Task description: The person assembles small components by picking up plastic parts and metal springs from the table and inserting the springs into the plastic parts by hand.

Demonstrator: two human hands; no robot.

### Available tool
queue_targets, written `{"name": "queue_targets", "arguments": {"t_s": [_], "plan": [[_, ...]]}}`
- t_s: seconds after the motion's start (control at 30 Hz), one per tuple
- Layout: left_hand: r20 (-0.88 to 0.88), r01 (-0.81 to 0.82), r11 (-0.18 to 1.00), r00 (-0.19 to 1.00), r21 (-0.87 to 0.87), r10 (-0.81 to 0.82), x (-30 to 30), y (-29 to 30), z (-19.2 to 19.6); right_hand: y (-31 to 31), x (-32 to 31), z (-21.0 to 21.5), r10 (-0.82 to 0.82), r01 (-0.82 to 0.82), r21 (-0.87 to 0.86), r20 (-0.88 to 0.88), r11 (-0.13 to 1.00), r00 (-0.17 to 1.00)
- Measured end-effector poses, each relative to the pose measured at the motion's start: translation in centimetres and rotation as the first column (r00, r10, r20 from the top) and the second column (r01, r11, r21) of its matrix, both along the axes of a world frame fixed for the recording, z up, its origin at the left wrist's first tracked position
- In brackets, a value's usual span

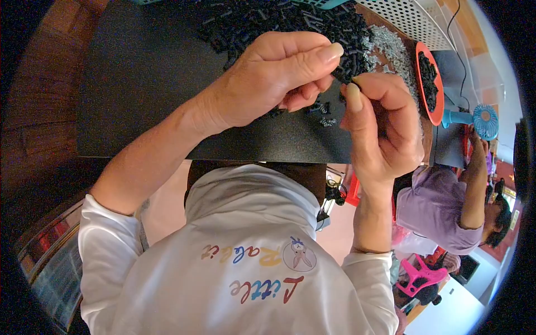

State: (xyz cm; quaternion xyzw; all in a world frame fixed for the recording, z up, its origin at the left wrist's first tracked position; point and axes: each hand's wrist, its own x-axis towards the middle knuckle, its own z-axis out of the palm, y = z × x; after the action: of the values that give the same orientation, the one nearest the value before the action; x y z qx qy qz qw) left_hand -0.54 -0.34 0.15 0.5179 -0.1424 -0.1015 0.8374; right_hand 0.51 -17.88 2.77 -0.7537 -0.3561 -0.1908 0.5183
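Above the dark tabletop, my left hand (285,75) is closed, thumb and forefinger pinched together; whatever sits in that pinch is too small to make out. Close to its right, my right hand (385,125) is also closed in a pinch, with a small dark bit showing at its fingertips. The fingertips of both hands are slightly apart. Behind them spreads a pile of small black tube-like pieces (240,28). Beside that pile lies a heap of small silvery springs (391,42). A few loose springs (328,121) rest on the table below my hands.
At the right edge of the black table (134,84) stands an orange-red dish (439,106) holding black pieces. A blue handheld fan (484,121) is near it. A white perforated basket (416,19) stands at the back. Another person in a purple shirt (435,201) sits to the right.
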Motion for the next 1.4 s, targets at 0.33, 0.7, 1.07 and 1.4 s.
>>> {"name": "queue_targets", "arguments": {"t_s": [0.33, 0.7, 1.07, 1.4], "plan": [[-0.007, -0.046, 0.997, 0.999, 0.063, 0.046, 0.0, -0.1, 0.1, 0.0, 0.1, 0.0, -0.008, 0.01, -0.054, 0.039, 0.998, 0.999], [0.032, -0.029, 0.995, 0.999, 0.091, 0.026, 0.0, 0.2, -0.3, -0.2, 0.2, 0.5, 0.012, 0.016, -0.187, 0.147, 0.982, 0.989], [0.048, -0.04, 0.995, 0.998, 0.095, 0.036, -0.1, 0.0, 0.0, -0.2, 0.1, 1.0, 0.042, -0.005, -0.197, 0.182, 0.98, 0.982], [0.078, -0.057, 0.991, 0.996, 0.123, 0.048, -0.2, -0.2, 0.4, 0.5, -0.8, 0.2, -0.034, 0.035, 0.004, -0.087, 0.999, 0.996]]}}
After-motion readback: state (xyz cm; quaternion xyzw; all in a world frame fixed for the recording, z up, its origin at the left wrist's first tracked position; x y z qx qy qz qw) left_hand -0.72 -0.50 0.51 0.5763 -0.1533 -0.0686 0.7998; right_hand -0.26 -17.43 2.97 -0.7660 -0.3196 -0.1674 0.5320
